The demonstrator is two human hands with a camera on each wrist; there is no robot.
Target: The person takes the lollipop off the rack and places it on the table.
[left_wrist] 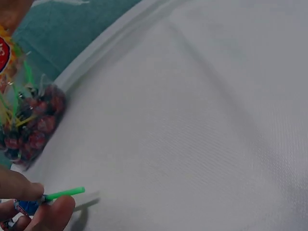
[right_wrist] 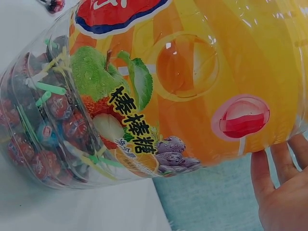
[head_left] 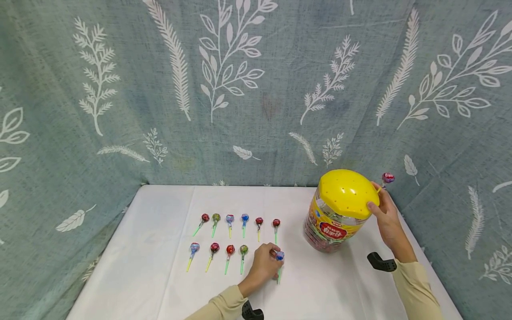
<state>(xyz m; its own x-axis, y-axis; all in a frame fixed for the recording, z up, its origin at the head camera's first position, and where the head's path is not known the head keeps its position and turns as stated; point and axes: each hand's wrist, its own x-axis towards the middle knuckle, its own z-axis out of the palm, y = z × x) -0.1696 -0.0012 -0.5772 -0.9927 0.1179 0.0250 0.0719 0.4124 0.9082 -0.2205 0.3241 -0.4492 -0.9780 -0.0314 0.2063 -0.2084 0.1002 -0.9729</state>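
My left hand [head_left: 263,266] pinches a blue-wrapped lollipop [head_left: 280,256] by its wrapped head, with the green stick pointing towards me. In the left wrist view that green stick [left_wrist: 66,194] shows between thumb and fingers, close above the white cloth. My right hand [head_left: 390,220] grips the yellow lid [head_left: 348,189] of a big clear candy jar [head_left: 334,229], thumb in front; the jar leans right. Lollipops [right_wrist: 53,130] lie in its lower part in the right wrist view. A red-purple lollipop [head_left: 388,178] sticks up beside the lid; whether lid or fingers hold it, I cannot tell.
Several lollipops lie in two rows on the white tablecloth [head_left: 160,222], among them a back-row red one [head_left: 276,222] and a front-row green one [head_left: 244,250]. Behind the table hangs a grey-green curtain [head_left: 256,146] with white leaves.
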